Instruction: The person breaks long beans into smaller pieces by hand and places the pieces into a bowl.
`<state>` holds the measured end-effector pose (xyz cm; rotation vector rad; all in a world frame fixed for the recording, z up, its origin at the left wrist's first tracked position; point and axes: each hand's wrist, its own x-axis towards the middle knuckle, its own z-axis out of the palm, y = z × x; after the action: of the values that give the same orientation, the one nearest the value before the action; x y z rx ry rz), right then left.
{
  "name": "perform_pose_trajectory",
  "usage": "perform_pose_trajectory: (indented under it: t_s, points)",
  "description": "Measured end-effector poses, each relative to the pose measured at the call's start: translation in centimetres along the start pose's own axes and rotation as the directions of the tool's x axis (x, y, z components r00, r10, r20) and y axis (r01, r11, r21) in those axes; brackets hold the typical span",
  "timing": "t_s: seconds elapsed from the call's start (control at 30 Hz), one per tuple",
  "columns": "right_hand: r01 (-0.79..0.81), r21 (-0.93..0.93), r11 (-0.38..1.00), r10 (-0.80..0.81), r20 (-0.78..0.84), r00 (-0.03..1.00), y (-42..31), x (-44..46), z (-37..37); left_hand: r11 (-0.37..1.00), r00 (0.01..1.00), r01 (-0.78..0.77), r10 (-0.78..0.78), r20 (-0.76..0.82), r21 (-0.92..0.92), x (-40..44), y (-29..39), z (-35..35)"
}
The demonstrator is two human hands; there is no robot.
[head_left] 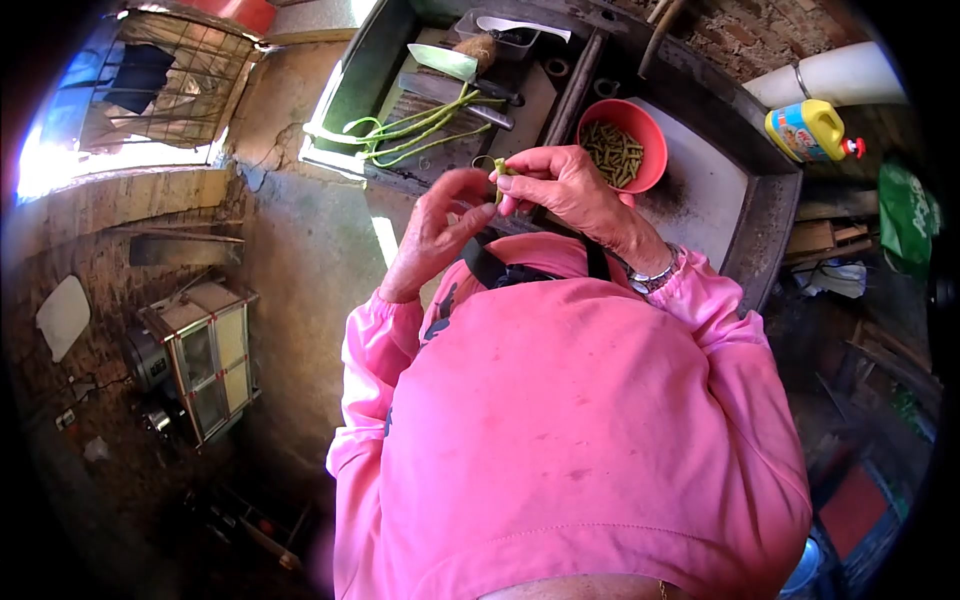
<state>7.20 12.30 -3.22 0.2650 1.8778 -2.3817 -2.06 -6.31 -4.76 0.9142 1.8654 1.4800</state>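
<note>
My left hand (447, 222) and my right hand (568, 192) meet above the counter's near edge. Between the fingertips of my right hand is a small bunch of green bean pieces (501, 168). The fingers of my left hand are bent around the lower end of the same pieces. Just beyond my right hand stands a red bowl (655, 135) with many cut bean pieces (612, 155) in it. Long whole beans (425, 125) lie on the counter ahead of my left hand.
A cleaver (443, 62), a knife (430, 88), a brown scrubber (478, 48) and a clear tray (515, 38) lie beyond the long beans. At the right are a yellow bottle (812, 132), a white pipe (840, 76) and a green bag (905, 220). A raised divider (577, 90) crosses the counter.
</note>
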Motion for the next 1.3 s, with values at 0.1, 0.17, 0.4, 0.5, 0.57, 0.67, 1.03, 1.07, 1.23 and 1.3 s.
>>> perform_pose_trajectory:
  t_s: [0.1,0.17,0.4,0.5,0.57,0.67,1.03,1.07,1.23,1.3]
  points:
    - [0.015,-0.085,0.996,-0.019,-0.052,0.998,0.2,-0.3,0.6,0.999,0.993,-0.028,0.030,-0.111,0.017,0.3,1.9,-0.1]
    - [0.037,-0.162,0.986,-0.047,-0.059,0.997,0.5,-0.4,0.9,0.993,0.982,-0.078,0.091,-0.165,0.086,0.7,2.9,0.0]
    - [0.030,-0.098,0.995,-0.041,-0.109,0.993,1.1,-0.6,1.0,0.942,0.971,-0.053,0.126,-0.202,0.330,1.0,2.7,0.6]
    - [0.032,0.047,0.998,-0.020,-0.227,0.974,0.3,-0.8,0.3,0.855,0.968,-0.101,0.202,-0.149,0.509,0.3,0.5,0.6]
    - [0.104,0.159,0.982,-0.050,-0.316,0.947,0.2,-0.5,-1.3,0.719,0.968,-0.113,0.235,-0.086,0.686,-1.1,-3.2,-0.1]
    - [0.093,0.297,0.950,0.022,-0.363,0.932,0.7,-0.6,-4.1,0.342,0.959,0.122,-0.281,-0.022,0.932,-5.0,-9.0,-2.0]
    - [-0.134,0.234,0.963,0.165,-0.119,0.979,1.0,-1.5,-1.3,0.983,0.994,0.105,-0.102,-0.030,0.149,-0.5,0.2,1.2]
    - [-0.132,0.219,0.967,0.157,-0.104,0.982,1.1,-1.6,-1.3,0.978,0.991,0.134,-0.136,0.001,0.159,-0.3,0.2,1.3]
    - [-0.040,0.098,0.994,0.057,-0.180,0.982,1.4,-2.0,-3.4,0.869,0.992,-0.124,0.122,0.034,0.479,-0.1,1.1,0.7]
    - [-0.023,-0.052,0.998,0.009,-0.250,0.968,1.2,-1.5,-4.8,0.776,0.978,-0.204,0.193,0.083,0.597,-0.2,1.2,0.3]
